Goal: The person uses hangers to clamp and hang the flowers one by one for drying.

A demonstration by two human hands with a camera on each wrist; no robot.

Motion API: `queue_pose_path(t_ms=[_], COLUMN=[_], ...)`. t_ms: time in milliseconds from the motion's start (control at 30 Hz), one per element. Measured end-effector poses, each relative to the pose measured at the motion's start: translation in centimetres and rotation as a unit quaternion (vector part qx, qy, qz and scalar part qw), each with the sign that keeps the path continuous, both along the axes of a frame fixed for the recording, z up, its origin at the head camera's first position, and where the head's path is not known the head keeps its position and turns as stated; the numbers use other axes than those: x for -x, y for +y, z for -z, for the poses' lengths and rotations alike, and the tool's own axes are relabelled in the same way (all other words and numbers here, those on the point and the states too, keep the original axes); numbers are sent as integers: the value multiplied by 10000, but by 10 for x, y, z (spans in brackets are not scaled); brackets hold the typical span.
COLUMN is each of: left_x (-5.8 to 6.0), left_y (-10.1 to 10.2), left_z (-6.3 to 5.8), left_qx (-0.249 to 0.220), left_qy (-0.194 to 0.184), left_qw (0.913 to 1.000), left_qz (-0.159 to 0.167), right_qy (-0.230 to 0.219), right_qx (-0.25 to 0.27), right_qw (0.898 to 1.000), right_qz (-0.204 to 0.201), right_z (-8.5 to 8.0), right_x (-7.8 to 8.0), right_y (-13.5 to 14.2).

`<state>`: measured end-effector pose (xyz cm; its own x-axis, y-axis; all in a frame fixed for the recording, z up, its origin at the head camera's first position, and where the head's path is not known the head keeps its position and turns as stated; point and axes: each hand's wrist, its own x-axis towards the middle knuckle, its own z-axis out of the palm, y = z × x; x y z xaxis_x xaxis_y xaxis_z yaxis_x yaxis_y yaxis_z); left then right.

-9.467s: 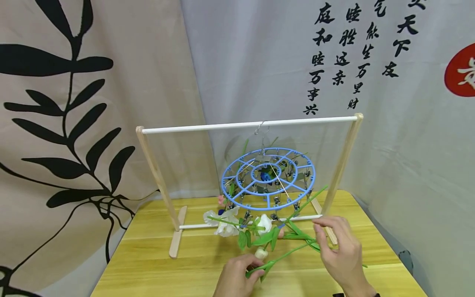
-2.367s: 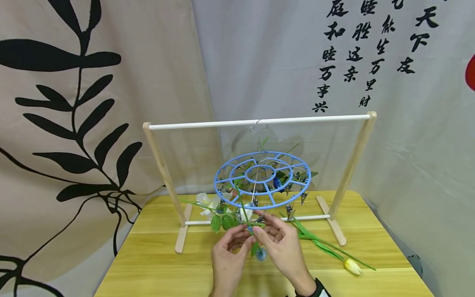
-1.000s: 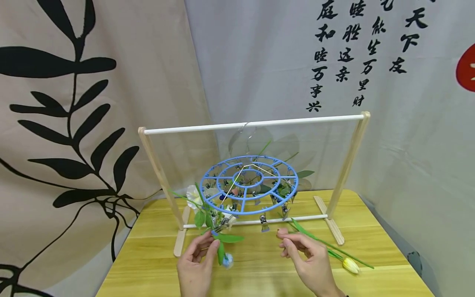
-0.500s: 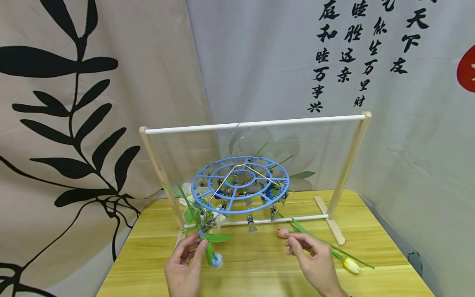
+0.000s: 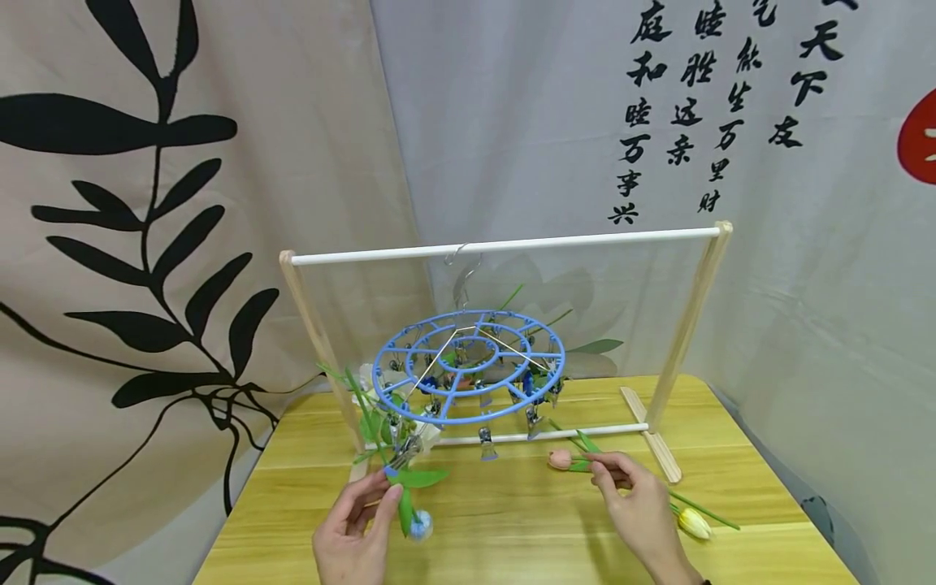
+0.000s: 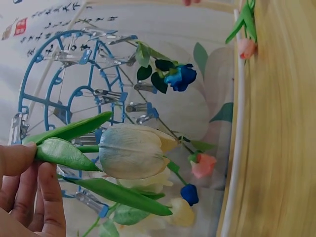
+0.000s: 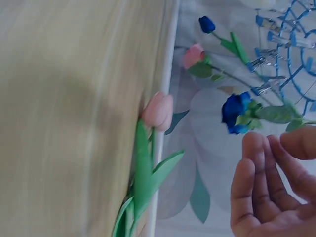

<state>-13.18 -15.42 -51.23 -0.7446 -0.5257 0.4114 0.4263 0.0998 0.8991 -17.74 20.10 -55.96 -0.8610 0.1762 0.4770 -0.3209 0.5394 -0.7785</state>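
My left hand (image 5: 354, 532) pinches a pale white-and-blue tulip (image 6: 131, 150) by its stem and leaf base, beside a metal clip at the left edge of the round blue hanger (image 5: 468, 419). The tulip's head points down in the head view. My right hand (image 5: 636, 508) hovers by a pink tulip (image 5: 560, 460) lying on the table. In the right wrist view, its fingers are loosely bent and apart from the pink tulip's head. A pale yellow tulip (image 5: 694, 523) lies to the right, its stem partly behind that hand.
The hanger hooks over the white top bar (image 5: 504, 243) of a wooden stand and tilts. Other clips hold a blue rose (image 7: 236, 113), a pink flower (image 6: 202, 165), a dark blue bud (image 6: 189, 194) and white blooms. A bare clip (image 5: 487, 443) hangs at the front.
Both hands worked together at the hanger's front 2.4 seconds ago. Since then the left hand has shifted left with the tulip, pulling the hanger along. The right hand has moved right to the pink tulip.
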Motion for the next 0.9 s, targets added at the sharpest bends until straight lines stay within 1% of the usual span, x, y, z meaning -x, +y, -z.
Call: queue_pose_path(t_ms=[133,233,300,367,500,567,667,833,900], left_x=[-4,-6,-8,-8,-9,-9,-9,-6,-3], left_y=[1,2,1,1,-1,-3,-5,-10,-13], left_z=[-2,-4,-5,-5,-6,-6,-6,-6,-6], left_qx=[-17,5,26,36,47,32,36,83,71], left_qy=[131,191,264,419,803,874,735,228,89], left_qw=[9999,9998,9996,9991,9968,9962,9973,9992,9993], left_qz=[-39,-80,-88,-68,26,26,-76,-312,-350], right_qy=[-343,-477,-544,-660,-1104,-1323,-1509,-1640,-1734], right_qx=[-180,-271,-310,-368,-477,-545,-724,-1177,-1433], right_qw=[9989,9977,9972,9962,9918,9889,9851,9771,9712], right_qz=[269,386,412,430,434,400,402,673,787], right_z=[8,12,15,18,23,25,28,32,34], right_x=[4,6,7,9,10,11,11,14,16], right_y=[8,13,15,16,20,23,29,41,47])
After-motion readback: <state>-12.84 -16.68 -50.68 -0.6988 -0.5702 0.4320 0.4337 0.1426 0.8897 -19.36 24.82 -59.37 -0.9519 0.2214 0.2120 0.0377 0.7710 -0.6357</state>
